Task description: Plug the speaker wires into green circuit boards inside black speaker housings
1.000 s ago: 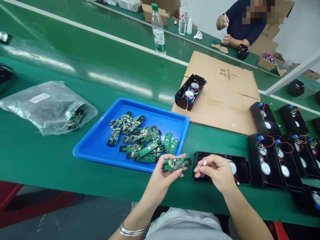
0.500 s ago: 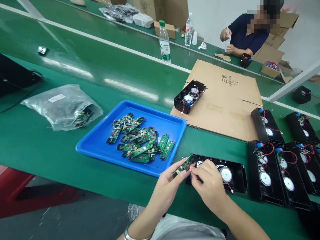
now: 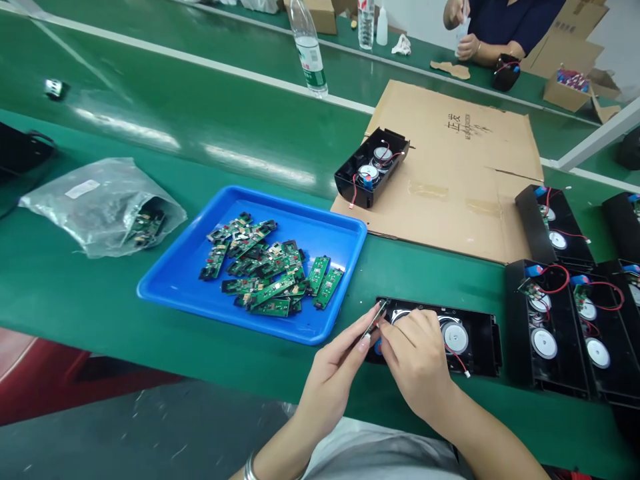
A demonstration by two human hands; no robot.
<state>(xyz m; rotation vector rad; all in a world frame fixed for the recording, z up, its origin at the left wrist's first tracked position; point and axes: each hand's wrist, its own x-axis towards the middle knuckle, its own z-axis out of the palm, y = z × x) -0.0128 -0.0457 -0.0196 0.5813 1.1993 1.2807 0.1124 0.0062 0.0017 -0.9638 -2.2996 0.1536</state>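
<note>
My left hand (image 3: 334,373) grips a green circuit board (image 3: 374,321) between thumb and fingers, its edge now tilted toward me. Pressed against the board's lower face side, my right hand (image 3: 417,357) has its thumb and forefinger pinched together; what they pinch is hidden. Beneath both hands lies a black speaker housing (image 3: 480,333) with two round speakers, and a red wire with a white plug trails from the right one. To the left, a blue tray (image 3: 180,303) carries a heap of similar circuit boards (image 3: 270,270).
Several black speaker housings (image 3: 543,320) with boards and wires stand at the right. Another housing (image 3: 373,167) rests on flat cardboard (image 3: 450,193). A plastic bag (image 3: 105,207) of boards lies left; a bottle (image 3: 310,57) stands behind. Across the line, a person's hands (image 3: 467,43) hold something white.
The circuit board has turned from showing its face to nearly edge-on in my left hand. My right hand's fingers have closed in against it. The camera view has shifted slightly.
</note>
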